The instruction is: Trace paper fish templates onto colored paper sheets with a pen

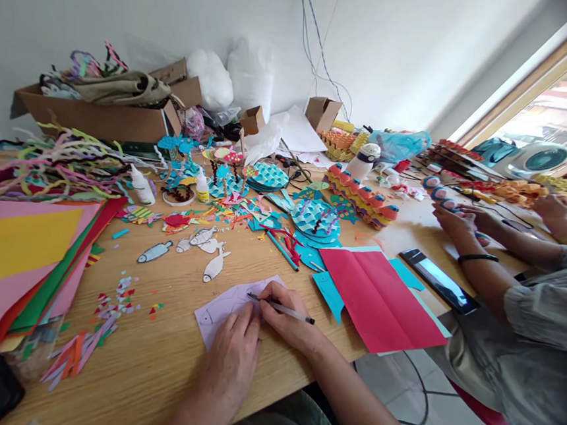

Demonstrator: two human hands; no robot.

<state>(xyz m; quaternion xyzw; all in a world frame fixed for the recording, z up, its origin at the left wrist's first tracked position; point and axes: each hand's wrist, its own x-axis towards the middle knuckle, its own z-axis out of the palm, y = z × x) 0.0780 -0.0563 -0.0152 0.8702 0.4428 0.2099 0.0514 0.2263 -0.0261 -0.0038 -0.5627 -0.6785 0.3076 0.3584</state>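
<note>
A sheet of lilac paper lies near the table's front edge, with fish outlines drawn on it in dark ink. My left hand rests flat on its lower part, fingers stretched out. Between the fingers of my right hand is a pen, its tip at the paper near the upper outline. Just beyond the sheet lie several cut-out paper fish, with a bluish one to their left. My hands cover part of the lilac sheet.
Coloured paper sheets are stacked at left, beside paper scraps. Red folded paper and a phone lie at right. Glue bottles and a cardboard box stand farther back. Another person's hands hold a painted strip at right.
</note>
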